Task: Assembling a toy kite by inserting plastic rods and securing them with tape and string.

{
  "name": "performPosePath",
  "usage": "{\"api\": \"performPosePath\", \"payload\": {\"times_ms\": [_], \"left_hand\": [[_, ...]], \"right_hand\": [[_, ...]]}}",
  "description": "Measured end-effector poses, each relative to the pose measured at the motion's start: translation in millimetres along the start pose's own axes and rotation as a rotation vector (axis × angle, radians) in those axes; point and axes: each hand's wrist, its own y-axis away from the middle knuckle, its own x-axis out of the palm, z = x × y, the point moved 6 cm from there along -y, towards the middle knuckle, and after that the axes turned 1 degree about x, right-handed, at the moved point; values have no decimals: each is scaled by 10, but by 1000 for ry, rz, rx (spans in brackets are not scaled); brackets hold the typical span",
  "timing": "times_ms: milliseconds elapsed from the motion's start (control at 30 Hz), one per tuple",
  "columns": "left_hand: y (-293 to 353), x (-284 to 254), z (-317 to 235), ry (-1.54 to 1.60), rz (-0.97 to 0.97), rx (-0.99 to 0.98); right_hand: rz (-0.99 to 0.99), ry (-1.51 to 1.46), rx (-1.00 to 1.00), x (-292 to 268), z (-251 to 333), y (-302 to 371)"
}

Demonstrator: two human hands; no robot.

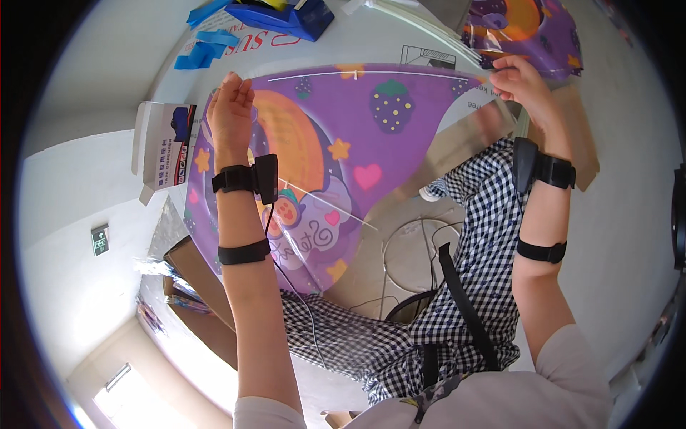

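A purple sheet (279,154), cut like a kite and printed with fruit, stars and hearts, spreads over the table edge and toward my lap. Along its upper edge runs a thin white rod (400,74) with a small fitting near the middle. A second white rod (329,209) slants across the print. At the sheet's upper left corner, my left hand (231,114) has its fingers curled closed on the edge. My right hand (520,84) pinches the upper right corner near the rod's end; its fingertips partly hide what lies between them.
A blue tape dispenser (296,18) and blue strips (207,48) lie at the far left of the table. More white rods (429,27) and folded purple sheets (529,36) sit far right. An open carton (164,146) stands left. Cables and a wire ring (386,257) are below.
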Motion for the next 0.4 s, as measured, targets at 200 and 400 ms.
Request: {"api": "performPosePath", "payload": {"times_ms": [200, 400], "left_hand": [[-36, -9, -66, -264, 21, 139], [-197, -115, 107, -406, -49, 165]], "right_hand": [[83, 121, -3, 37, 39, -55], [124, 31, 14, 152, -98, -185]]}}
